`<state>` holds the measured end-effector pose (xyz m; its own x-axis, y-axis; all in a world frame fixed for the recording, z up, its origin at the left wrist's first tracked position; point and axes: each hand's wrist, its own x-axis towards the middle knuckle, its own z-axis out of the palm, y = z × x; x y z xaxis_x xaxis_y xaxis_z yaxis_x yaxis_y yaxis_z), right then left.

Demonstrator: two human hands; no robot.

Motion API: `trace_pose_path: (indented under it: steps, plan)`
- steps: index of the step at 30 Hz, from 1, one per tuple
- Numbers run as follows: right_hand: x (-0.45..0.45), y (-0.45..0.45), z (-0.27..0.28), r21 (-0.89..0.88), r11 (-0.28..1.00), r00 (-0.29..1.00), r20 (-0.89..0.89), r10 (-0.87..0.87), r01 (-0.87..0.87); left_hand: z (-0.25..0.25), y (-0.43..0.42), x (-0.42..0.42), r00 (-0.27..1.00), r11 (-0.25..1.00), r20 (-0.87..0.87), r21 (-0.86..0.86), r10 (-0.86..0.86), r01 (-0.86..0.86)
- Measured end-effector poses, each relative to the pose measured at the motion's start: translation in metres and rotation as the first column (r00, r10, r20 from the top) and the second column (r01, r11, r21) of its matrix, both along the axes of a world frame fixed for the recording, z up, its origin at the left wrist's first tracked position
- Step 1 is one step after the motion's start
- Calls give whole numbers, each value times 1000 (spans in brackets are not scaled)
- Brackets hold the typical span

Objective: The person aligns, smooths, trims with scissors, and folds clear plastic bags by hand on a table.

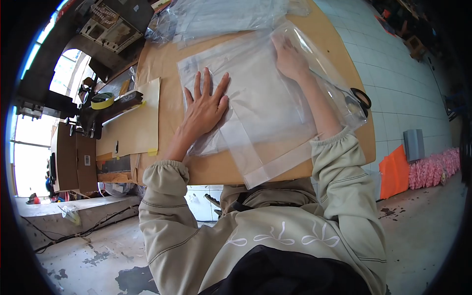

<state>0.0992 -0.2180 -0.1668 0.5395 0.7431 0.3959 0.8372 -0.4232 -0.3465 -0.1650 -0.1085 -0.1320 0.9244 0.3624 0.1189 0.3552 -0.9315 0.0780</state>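
My left hand lies flat with spread fingers on a stack of clear plastic bags on the tan table. My right hand is at the upper right of the stack, its fingers closed on a clear plastic bag. That film bulges around the hand and forearm, so the fingertips are partly veiled. Another loose clear strip of plastic hangs over the front edge of the table. Black-handled scissors lie at the right edge, partly behind the film.
More clear bags are piled at the back of the tan table. On the left stands a dark machine with a yellow tape roll, beside a cardboard sheet. An orange sheet and a pink bundle are on the floor at right.
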Motion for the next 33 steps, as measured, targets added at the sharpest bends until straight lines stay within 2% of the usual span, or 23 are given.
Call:
trace_pose_path:
  steps: [2,5,7,8,10,11,12,13,14,15,16,17,18,19,20,21,22,23,25,28,33]
  plan:
    - [-8,-2,6,-42,999,1000,29,12,-11,0,2,-1,1000,1000,14,17,-6,5]
    - [-52,-33,23,-334,942,985,159,71,-14,6,2,-6,999,994,-46,105,3,2]
    - [-99,-80,37,-289,936,965,109,240,-201,10,3,-8,996,990,-88,139,-9,21]
    - [-110,-109,23,-277,907,908,191,374,-316,13,4,-8,995,987,-104,157,-10,26]
    - [-139,-164,62,-355,737,813,-144,564,-574,18,5,-6,989,966,-132,241,-63,94]
    - [-154,-191,81,-361,640,735,-329,594,-679,21,7,-4,985,952,-147,280,-86,125]
    - [-148,-217,92,-406,376,548,-514,660,-833,26,6,1,984,948,-155,290,-88,130]
    - [-130,-236,109,-168,262,298,-739,605,-950,32,1,7,983,946,-162,297,-88,133]
    - [-116,-249,127,109,183,-4,-869,496,-977,38,-5,14,981,944,-174,300,-89,139]
    - [-95,-243,147,206,114,-88,-766,636,-972,43,-10,25,972,941,-233,318,-38,113]
    - [-67,-228,160,291,30,-170,-633,755,-956,40,-11,40,985,943,-119,295,-122,152]
    - [-42,-218,147,503,188,-147,-552,820,-844,35,-12,56,980,941,-1,279,-201,193]
    - [-27,-202,151,567,485,25,-632,775,-666,32,-16,70,955,935,118,268,-272,233]
    - [-13,-186,155,604,701,136,-713,688,-380,36,-25,83,930,940,188,198,-316,279]
    - [-5,-148,155,619,752,406,-642,650,-224,40,-35,96,900,936,258,130,-352,328]
    - [15,-116,143,608,786,416,-690,592,-110,40,-41,103,870,913,283,63,-403,403]
    - [30,-89,125,590,808,420,-734,534,4,40,-49,105,851,886,268,25,-453,463]
    - [34,-72,108,576,815,348,-778,523,64,35,-53,107,822,848,283,-53,-494,528]
    - [44,-41,83,533,827,191,-843,502,180,19,-57,107,819,829,199,-49,-538,557]
    - [34,-33,64,392,918,379,-859,345,53,13,-54,110,820,819,148,-86,-552,567]
    - [29,-32,65,314,948,407,-873,268,49,12,-50,113,823,807,121,-161,-556,569]
